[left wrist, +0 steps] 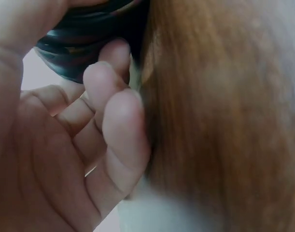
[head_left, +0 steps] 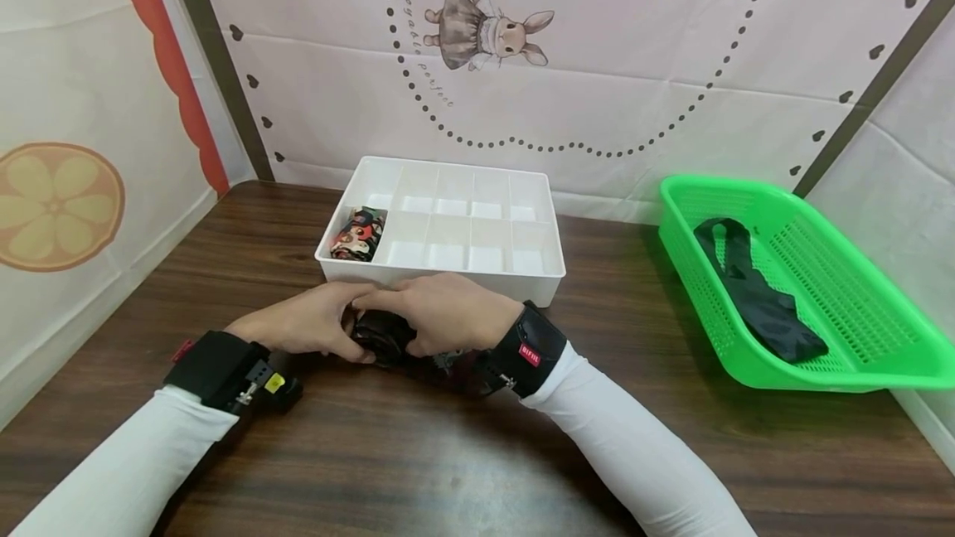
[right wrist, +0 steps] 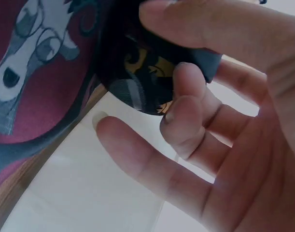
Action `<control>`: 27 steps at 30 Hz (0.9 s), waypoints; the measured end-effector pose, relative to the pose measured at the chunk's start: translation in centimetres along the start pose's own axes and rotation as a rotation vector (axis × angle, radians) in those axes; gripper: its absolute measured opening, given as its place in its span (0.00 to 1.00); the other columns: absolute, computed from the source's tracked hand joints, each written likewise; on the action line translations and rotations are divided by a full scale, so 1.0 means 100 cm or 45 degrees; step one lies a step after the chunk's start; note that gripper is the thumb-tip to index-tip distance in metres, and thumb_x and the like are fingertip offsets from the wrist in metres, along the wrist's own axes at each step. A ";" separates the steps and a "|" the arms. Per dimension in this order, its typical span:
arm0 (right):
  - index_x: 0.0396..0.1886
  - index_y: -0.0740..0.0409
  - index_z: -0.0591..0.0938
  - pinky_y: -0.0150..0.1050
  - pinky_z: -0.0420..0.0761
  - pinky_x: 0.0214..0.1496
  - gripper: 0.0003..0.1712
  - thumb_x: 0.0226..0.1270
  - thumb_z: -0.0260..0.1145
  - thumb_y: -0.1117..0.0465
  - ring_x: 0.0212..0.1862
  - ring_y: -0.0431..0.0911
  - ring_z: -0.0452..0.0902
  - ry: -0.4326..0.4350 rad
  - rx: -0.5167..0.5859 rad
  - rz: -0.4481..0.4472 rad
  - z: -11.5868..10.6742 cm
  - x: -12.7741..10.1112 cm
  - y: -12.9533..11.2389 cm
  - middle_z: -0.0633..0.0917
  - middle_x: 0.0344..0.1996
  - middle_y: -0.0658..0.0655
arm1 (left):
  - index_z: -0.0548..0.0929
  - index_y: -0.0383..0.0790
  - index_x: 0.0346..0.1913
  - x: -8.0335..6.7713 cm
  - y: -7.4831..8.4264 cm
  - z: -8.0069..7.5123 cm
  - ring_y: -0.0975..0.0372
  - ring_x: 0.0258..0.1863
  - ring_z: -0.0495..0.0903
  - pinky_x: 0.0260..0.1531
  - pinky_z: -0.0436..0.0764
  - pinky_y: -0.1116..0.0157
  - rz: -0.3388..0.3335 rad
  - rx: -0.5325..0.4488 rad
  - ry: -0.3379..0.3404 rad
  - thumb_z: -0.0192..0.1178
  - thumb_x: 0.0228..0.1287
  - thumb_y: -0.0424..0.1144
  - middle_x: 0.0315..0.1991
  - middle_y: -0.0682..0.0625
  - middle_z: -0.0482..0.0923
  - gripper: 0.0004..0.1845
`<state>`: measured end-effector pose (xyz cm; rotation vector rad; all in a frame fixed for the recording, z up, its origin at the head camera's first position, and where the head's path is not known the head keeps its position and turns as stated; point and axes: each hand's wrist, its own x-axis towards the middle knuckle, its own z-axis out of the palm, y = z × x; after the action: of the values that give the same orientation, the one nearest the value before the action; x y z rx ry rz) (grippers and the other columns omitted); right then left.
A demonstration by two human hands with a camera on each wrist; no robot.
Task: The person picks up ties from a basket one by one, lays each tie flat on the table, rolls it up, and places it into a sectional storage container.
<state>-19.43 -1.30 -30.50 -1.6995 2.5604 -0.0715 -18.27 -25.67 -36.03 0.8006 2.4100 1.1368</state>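
Both hands hold a dark printed cloth [head_left: 382,338] wound into a roll, on the table just in front of the white box. My left hand [head_left: 313,321] grips its left side with thumb and fingers, and the roll's stacked layers [left wrist: 77,48] show in the left wrist view. My right hand [head_left: 451,312] pinches the other side, thumb over the top. In the right wrist view, the roll [right wrist: 147,82] is black with a yellow pattern. A flat maroon length of cloth [right wrist: 50,96] with a grey-white cartoon print and dark border stretches beside it, mostly under the right wrist.
The white divided box [head_left: 446,275] stands behind the hands, with a colourful printed cloth bundle [head_left: 360,234] in its front left compartment. On the right, a green basket [head_left: 682,288] holds a looped black cloth strip [head_left: 768,309]. Printed curtains [head_left: 634,48] hang behind the table [head_left: 358,454].
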 end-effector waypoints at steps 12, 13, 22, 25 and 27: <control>0.68 0.41 0.81 0.39 0.82 0.50 0.37 0.59 0.83 0.61 0.43 0.40 0.80 0.036 -0.038 -0.008 0.005 -0.002 0.003 0.87 0.43 0.47 | 0.78 0.41 0.61 0.001 0.002 0.001 0.55 0.40 0.81 0.36 0.82 0.64 0.020 -0.016 -0.011 0.81 0.55 0.40 0.49 0.47 0.82 0.32; 0.68 0.42 0.80 0.39 0.82 0.51 0.37 0.59 0.83 0.61 0.44 0.40 0.81 0.037 -0.031 -0.010 0.005 -0.003 0.004 0.87 0.44 0.47 | 0.78 0.40 0.62 0.001 0.002 0.001 0.55 0.41 0.81 0.36 0.82 0.64 0.017 -0.019 -0.015 0.81 0.56 0.40 0.50 0.47 0.83 0.32; 0.77 0.38 0.76 0.38 0.80 0.44 0.46 0.57 0.81 0.60 0.45 0.42 0.74 -0.034 -0.051 0.021 -0.004 -0.006 0.002 0.81 0.44 0.50 | 0.80 0.40 0.59 0.002 0.003 0.002 0.58 0.33 0.81 0.32 0.82 0.64 0.014 0.038 -0.013 0.78 0.54 0.35 0.45 0.49 0.83 0.28; 0.75 0.36 0.79 0.36 0.79 0.44 0.44 0.57 0.81 0.62 0.45 0.42 0.74 -0.023 -0.097 0.005 -0.002 -0.004 0.002 0.81 0.44 0.50 | 0.81 0.41 0.56 0.002 0.004 0.002 0.58 0.37 0.81 0.37 0.80 0.65 0.013 0.050 -0.013 0.77 0.53 0.36 0.45 0.50 0.83 0.26; 0.71 0.36 0.81 0.36 0.79 0.46 0.41 0.57 0.81 0.63 0.45 0.42 0.75 0.001 -0.121 -0.008 0.000 -0.004 0.002 0.82 0.44 0.50 | 0.81 0.41 0.55 0.002 0.005 0.003 0.58 0.36 0.80 0.35 0.80 0.65 0.006 0.039 -0.015 0.78 0.54 0.38 0.43 0.50 0.84 0.25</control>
<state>-19.48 -0.85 -30.46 -1.7391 2.5984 0.0498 -18.13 -25.11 -35.85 0.8211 2.4223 1.0965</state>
